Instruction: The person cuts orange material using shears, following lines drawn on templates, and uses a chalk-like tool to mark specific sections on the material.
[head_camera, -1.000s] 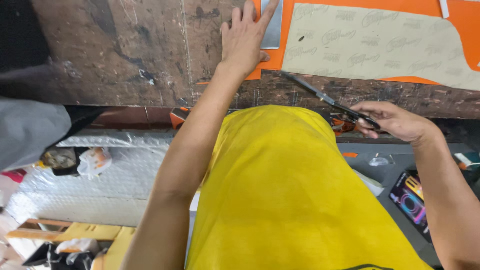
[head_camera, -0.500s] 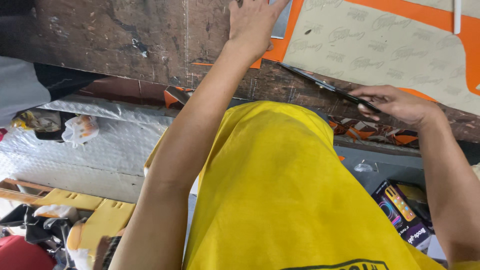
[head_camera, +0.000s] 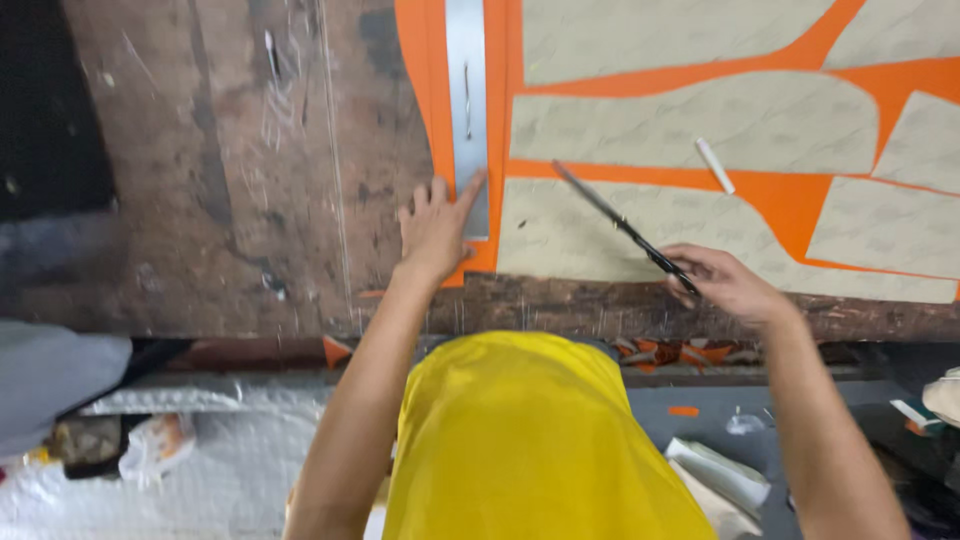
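An orange sheet (head_camera: 790, 195) lies on a worn wooden table (head_camera: 240, 180), covered with several beige pattern pieces (head_camera: 690, 125). A flat metal ruler (head_camera: 466, 90) lies lengthwise along the sheet's left edge. My left hand (head_camera: 435, 228) presses flat on the ruler's near end, fingers spread. My right hand (head_camera: 725, 283) grips the handle end of long dark scissors (head_camera: 620, 225), whose closed blades point up and left over a beige piece. A white chalk stick (head_camera: 714, 165) rests on the orange strip beyond the scissors.
The table's near edge (head_camera: 600, 310) is rough and scarred. My yellow shirt (head_camera: 530, 440) fills the lower middle. Below the table lie silver bubble-foil padding (head_camera: 180, 470), orange scraps (head_camera: 685, 352), and folded paper (head_camera: 720, 475) on a grey floor.
The view has tilted up over the table, showing more of the sheet. My left hand stays on the ruler. My right hand has lifted the scissors further onto the beige piece.
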